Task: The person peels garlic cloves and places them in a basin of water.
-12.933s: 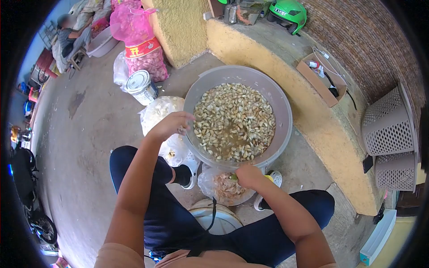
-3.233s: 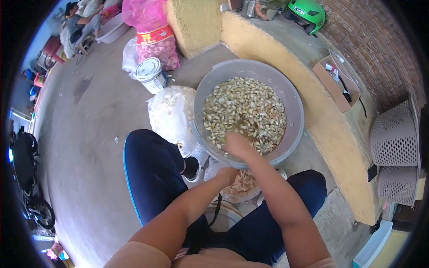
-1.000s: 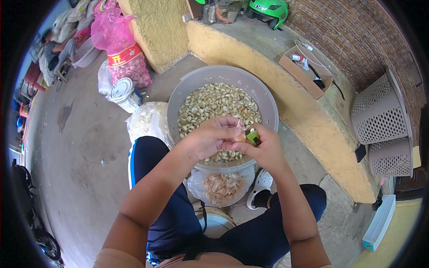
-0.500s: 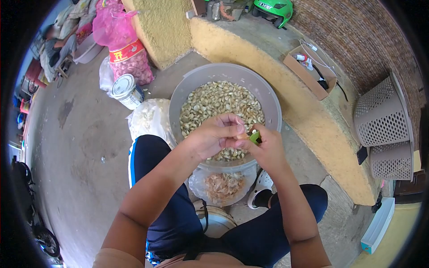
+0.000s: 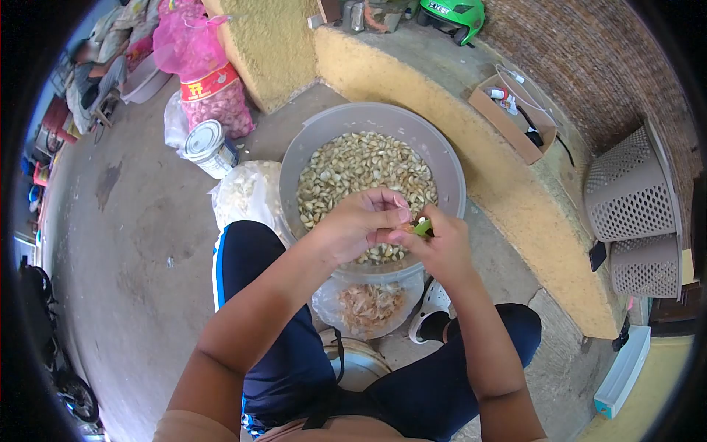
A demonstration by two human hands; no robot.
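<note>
Over the big grey tub (image 5: 451, 188), both of my hands meet with fingertips close together. My left hand (image 5: 366, 223) is closed in a pinch on a garlic clove (image 5: 406, 227), mostly covered by the fingers, with a bit of pinkish skin showing. A small green-handled knife (image 5: 423, 227) is gripped in my right hand (image 5: 444, 243), its blade hidden by the fingers. Many loose garlic cloves (image 5: 361, 162) fill the tub below. In front of it, between my feet, a clear plastic bag (image 5: 324, 303) holds papery garlic skins (image 5: 370, 306).
A white plastic bag (image 5: 250, 195) and a lidded paint can (image 5: 210, 147) stand left of the tub. Behind them is a pink net sack (image 5: 217, 110). A yellow ledge (image 5: 508, 214) runs along the right, bearing a cardboard box (image 5: 515, 136). Another person (image 5: 96, 74) sits far left.
My fingers have shifted slightly around the clove, and the green knife handle is tilted a little differently. Both hands stay over the tub.
</note>
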